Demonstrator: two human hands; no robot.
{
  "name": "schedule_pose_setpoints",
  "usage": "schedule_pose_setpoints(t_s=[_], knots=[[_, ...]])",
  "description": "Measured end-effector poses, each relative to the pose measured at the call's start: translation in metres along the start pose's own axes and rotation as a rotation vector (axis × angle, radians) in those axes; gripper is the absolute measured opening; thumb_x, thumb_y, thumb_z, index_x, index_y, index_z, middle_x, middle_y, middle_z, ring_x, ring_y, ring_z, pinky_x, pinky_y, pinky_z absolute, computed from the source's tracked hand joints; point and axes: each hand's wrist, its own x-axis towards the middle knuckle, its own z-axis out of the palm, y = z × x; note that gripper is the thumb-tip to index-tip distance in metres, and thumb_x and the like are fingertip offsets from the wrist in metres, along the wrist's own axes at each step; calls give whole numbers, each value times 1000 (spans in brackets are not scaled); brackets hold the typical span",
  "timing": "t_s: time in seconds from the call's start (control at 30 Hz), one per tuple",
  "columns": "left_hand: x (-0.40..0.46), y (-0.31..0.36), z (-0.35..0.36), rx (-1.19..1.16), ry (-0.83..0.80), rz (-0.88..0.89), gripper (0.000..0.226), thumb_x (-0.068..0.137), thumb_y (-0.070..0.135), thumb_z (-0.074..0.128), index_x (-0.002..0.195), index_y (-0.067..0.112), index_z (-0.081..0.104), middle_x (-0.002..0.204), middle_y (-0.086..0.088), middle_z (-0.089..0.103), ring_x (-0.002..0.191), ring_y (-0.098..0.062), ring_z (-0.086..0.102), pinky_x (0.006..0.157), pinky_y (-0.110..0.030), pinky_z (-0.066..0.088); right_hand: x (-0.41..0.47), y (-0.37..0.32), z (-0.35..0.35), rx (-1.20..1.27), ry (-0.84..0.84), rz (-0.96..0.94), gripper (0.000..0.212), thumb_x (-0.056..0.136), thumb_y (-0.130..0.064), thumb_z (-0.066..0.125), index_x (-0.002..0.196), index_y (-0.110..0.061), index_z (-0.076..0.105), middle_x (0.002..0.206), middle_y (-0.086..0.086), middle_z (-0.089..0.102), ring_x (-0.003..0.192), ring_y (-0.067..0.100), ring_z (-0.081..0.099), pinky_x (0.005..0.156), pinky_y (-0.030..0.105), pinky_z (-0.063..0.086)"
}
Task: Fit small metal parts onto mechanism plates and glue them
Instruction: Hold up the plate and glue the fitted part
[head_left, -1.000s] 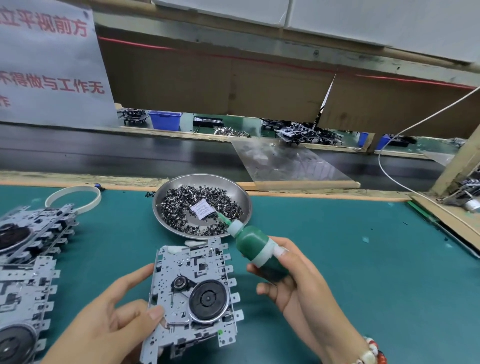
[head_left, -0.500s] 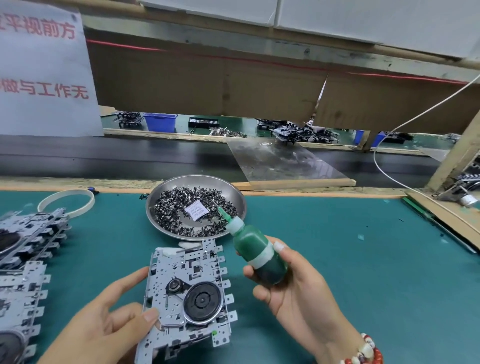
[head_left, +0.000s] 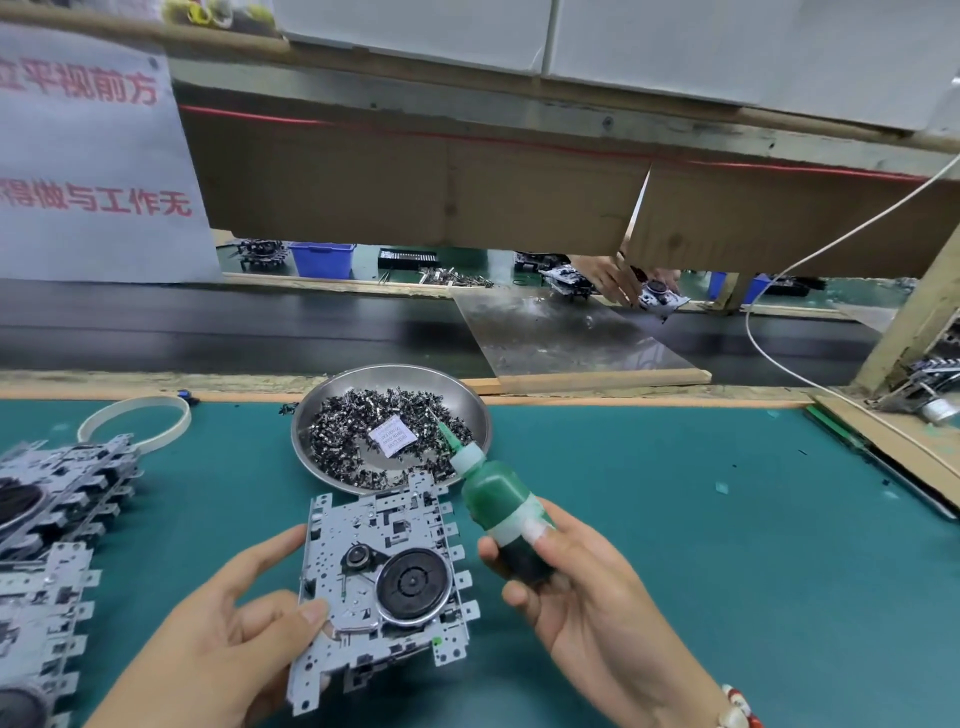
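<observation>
The left hand (head_left: 228, 644) pinched the grey perforated metal mechanism plate (head_left: 382, 582), while the right hand (head_left: 582, 587) beside it gripped the green plastic glue bottle (head_left: 501, 506) with its nozzle raised away, so gluing seemed not yet done on this plate.

Your left hand (head_left: 223, 644) reaches in from the lower left of the mechanism plate (head_left: 384, 577) and grips its left edge, thumb laid on the top face, index finger stretched along the side. Your right hand (head_left: 587, 597), right of the plate, has its palm turned up and its fingers curled round a green glue bottle (head_left: 498, 504); a beaded bracelet circles that wrist.
</observation>
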Motion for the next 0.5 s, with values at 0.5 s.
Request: schedule_pose_setpoints(t_s=[0.5], knots=[[2,5,6,77,-29,-38,54,53,11,88,92,42,68,92,-38,59,75,-41,54,86,-50,37,5,1,1,14,113,-21,31,69,-21,54,90,-1,66,79,17,69,56,21,64,38,19,42]])
